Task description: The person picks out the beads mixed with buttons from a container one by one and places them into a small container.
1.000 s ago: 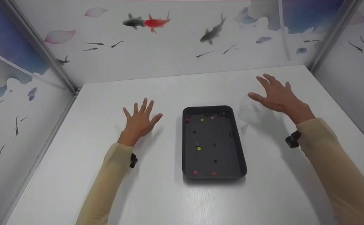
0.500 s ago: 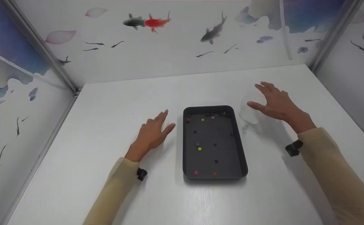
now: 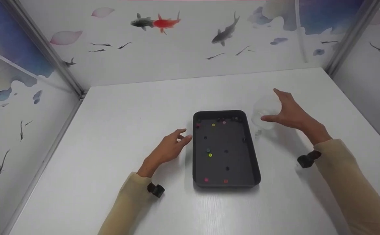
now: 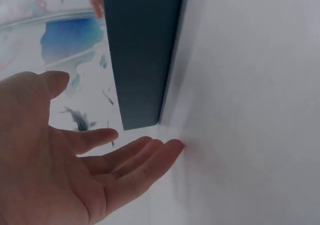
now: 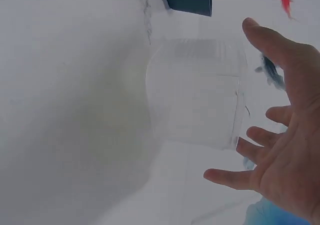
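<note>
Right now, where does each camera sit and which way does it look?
Head: worn there, looking forward and down at the dark tray and clear container; left hand, right hand, sleeves show.
Left wrist: worn there, facing the tray and tabletop; left hand shows.
Right wrist: worn there, facing the container; right hand shows.
Head and right wrist share the container.

High head view facing forward and down, close wrist views, tray [image 3: 216,166] in all

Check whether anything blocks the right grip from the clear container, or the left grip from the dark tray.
Nothing visible blocks either: the open right grip is beside the clear container, the left grip beside the dark tray, with no object between.
</note>
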`<state>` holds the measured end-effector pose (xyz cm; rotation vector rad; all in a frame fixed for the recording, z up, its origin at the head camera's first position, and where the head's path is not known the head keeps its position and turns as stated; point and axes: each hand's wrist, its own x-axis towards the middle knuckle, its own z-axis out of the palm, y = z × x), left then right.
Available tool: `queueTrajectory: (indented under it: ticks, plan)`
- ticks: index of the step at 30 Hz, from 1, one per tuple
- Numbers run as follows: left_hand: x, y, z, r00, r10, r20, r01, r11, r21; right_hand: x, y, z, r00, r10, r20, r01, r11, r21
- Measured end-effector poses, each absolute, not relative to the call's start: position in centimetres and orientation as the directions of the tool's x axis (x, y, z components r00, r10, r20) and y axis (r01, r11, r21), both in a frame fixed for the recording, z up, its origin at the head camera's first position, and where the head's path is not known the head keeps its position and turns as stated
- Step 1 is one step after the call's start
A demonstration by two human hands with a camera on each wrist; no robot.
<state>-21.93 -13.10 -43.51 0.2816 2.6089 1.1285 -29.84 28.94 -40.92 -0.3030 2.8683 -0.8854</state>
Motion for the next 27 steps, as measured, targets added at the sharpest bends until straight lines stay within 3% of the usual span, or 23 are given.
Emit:
queueTrajectory:
  ticks: [10, 27]
  plan:
    - [-21.7, -12.7, -43.8, -0.875, 0.33, -0.353, -0.143, 0.523, 0.841, -30.0, 29.5, -42.1, -0.982, -0.162, -0.093, -0.052, 0.716, -0.696]
    - [-21.7, -11.4, -44.4, -0.876, 0.309, -0.37, -0.228, 0.412, 0.882, -29.9, 29.9, -42.8, -0.978, -0.154, -0.138, 0.01, 0.63, -0.776]
